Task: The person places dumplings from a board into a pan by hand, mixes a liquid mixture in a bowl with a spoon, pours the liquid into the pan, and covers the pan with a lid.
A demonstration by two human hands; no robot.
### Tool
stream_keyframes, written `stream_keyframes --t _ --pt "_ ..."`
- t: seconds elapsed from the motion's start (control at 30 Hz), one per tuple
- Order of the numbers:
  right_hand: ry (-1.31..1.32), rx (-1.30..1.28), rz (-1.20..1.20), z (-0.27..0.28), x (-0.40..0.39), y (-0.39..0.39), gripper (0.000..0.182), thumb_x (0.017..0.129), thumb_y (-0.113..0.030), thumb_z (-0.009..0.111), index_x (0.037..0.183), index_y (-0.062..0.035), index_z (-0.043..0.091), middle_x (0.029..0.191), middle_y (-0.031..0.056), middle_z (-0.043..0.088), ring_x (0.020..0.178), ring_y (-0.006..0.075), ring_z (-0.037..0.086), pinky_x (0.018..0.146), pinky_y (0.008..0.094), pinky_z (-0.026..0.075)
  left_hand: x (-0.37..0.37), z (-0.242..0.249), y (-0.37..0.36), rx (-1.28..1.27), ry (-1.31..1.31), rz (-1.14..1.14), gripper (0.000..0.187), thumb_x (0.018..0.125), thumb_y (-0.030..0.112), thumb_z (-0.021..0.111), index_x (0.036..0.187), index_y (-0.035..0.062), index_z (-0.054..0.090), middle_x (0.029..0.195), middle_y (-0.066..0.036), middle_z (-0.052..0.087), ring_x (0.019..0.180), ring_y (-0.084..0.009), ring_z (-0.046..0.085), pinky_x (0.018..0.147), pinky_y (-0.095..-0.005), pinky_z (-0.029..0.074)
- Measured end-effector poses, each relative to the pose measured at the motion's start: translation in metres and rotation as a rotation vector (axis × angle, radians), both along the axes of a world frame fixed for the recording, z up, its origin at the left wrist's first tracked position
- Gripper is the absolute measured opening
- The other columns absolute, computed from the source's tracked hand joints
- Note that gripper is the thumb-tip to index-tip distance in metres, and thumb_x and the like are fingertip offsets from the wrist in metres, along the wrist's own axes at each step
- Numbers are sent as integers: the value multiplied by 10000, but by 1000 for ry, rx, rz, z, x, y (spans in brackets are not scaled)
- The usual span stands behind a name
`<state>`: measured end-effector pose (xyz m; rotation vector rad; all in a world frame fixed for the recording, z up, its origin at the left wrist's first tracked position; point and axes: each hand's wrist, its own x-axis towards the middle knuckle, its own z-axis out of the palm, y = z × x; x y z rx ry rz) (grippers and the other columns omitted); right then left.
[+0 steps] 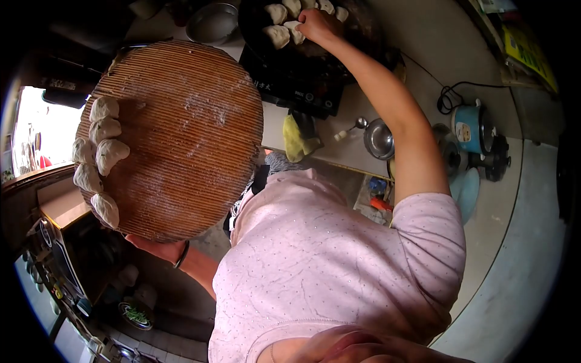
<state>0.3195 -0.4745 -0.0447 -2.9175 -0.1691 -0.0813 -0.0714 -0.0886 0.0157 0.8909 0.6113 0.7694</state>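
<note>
My left hand (158,247) supports a round, ridged wooden board (181,133) from below at its near edge; most of its fingers are hidden beneath. Several pale, floury dumplings (112,155) lie along the left side of the board, and flour is smeared over the wood. Over a dark pan (357,45), my right hand (319,26) has its fingers closed at a dumpling (295,31). Other dumplings (277,36) sit around it in the pan. The fingertips are partly hidden, and the dumpling appears to touch the pan's surface.
The pan stands on a black cooktop (296,91). A metal bowl (212,24) is behind the board. On the counter are a yellow cloth (295,139), a ladle (351,128), a steel bowl (380,140), a blue cooker (469,128) and a black cable (446,100).
</note>
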Motion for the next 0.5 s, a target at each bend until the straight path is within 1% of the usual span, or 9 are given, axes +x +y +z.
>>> stream_keyframes --t 0.07,0.2,0.4,0.47,0.5 --pt "-21 -29 25 -12 9 -2 228 772 -329 716 882 -136 664 779 70 662 748 250 647 621 411 483 -2 -3 3 -25 -10 0 616 947 535 386 1390 107 371 1422 -86 393 1266 -270 408 1045 -450 343" --pt "13 4 49 2 4 4 224 785 -335 704 862 -129 659 756 69 657 731 250 645 616 417 482 -2 -3 4 -23 -23 -5 609 954 533 373 1393 110 369 1420 -84 396 1270 -271 404 1049 -450 338" --pt "26 -13 62 20 -6 12 208 803 -331 685 853 -131 655 742 63 652 721 252 641 622 421 479 -3 -2 6 -113 -75 -80 622 944 543 391 1394 114 370 1426 -79 393 1271 -276 404 1049 -452 338" --pt "-12 -18 70 18 -6 11 206 807 -330 680 848 -130 652 741 63 651 723 252 640 624 424 477 -4 -1 7 -156 -45 -53 624 942 545 393 1395 117 370 1430 -78 388 1274 -278 401 1051 -454 334" --pt "22 -38 71 18 -6 13 208 807 -332 681 846 -130 652 739 62 651 720 252 640 623 423 476 -4 -1 8 -178 -29 -37 625 941 546 394 1395 118 370 1433 -78 386 1275 -279 400 1052 -455 332"
